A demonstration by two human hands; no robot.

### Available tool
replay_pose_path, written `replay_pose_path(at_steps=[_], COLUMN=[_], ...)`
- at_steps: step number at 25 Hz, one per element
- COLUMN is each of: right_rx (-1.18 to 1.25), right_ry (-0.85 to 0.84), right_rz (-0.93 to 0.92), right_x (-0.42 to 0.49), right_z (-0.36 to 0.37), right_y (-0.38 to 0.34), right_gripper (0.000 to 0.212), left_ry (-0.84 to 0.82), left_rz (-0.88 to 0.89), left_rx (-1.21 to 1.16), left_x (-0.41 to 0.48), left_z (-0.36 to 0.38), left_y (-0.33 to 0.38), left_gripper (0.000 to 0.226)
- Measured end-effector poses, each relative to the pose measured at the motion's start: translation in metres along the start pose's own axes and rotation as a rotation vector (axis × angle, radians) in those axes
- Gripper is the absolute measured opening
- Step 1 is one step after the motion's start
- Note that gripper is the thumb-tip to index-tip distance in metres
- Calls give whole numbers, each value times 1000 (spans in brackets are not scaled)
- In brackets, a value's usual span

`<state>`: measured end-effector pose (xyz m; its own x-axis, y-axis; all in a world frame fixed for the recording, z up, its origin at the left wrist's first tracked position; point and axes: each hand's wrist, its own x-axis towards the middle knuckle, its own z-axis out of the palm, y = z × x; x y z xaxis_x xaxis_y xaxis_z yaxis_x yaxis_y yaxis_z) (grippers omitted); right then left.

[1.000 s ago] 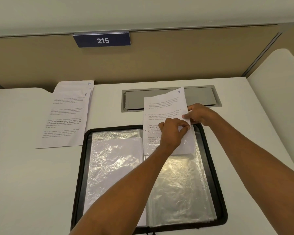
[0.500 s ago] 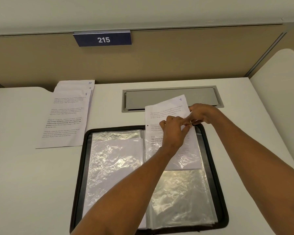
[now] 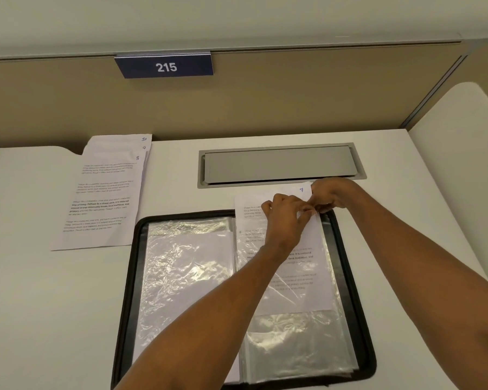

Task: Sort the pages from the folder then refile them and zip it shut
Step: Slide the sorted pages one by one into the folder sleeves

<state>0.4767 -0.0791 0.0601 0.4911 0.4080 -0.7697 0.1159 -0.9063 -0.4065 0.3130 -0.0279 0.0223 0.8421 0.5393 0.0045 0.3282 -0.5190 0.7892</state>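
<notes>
- Left hand (image 3: 286, 218) and right hand (image 3: 331, 194): fingers pinched at the top edge of the white printed page marked 7 (image 3: 296, 266).
- Page sits partway down a clear plastic sleeve (image 3: 296, 333), right half of the open black zip folder (image 3: 135, 263).
- Far left on the white desk (image 3: 40, 305): stack of numbered white pages (image 3: 104, 198).

On the white table (image 3: 40, 305) an open black folder (image 3: 358, 319) holds clear sleeves, and the left hand (image 3: 286, 218) and right hand (image 3: 331, 194) pinch page 7 (image 3: 296, 280), partly inside the right-side sleeve (image 3: 299, 344), while a stack of pages (image 3: 102, 198) lies beside the folder.
</notes>
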Motion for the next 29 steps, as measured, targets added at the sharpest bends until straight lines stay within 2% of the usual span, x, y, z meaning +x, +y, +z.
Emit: replay_pose_path(at_steps=[3, 5, 8, 10, 13, 15, 18, 24, 27, 29], right_rx=[129, -7, -122, -146, -187, -271, -317, -321, -282, -277], right_ry=[115, 66, -21, -5, 6, 43, 121, 146, 178, 141], right_rz=[-157, -188, -211, -305, -462, -542, -554, -635, -650, -620], right_x=[2, -2, -6, -12, -20, -20, -14, -17, -22, -25], right_z=[-1, 0, -1, -3, 0, 5, 8, 9, 13, 18], right_y=[1, 0, 4, 6, 11, 15, 24, 33, 32, 35], right_gripper=[41, 38, 24, 14, 31, 37, 28, 3, 4, 7], left_ry=[13, 25, 151, 218, 33, -83, -214, -335, -405, -434], left_rz=[-14, 4, 85, 34, -58, 10, 123, 173, 180, 194], left_rx=[-18, -29, -83, -55, 123, 235, 325, 342, 383, 391], left_x=[-1, -2, 1, 11, 30, 34, 31, 30, 27, 24], left_z=[0, 1, -10, -31, -72, -92, -106, -111, -112, -111], left_y=[-2, -2, -14, -34, -69, -84, -95, -93, -93, -94], left_gripper=[17, 18, 15, 17, 24, 23, 22, 18, 23, 14])
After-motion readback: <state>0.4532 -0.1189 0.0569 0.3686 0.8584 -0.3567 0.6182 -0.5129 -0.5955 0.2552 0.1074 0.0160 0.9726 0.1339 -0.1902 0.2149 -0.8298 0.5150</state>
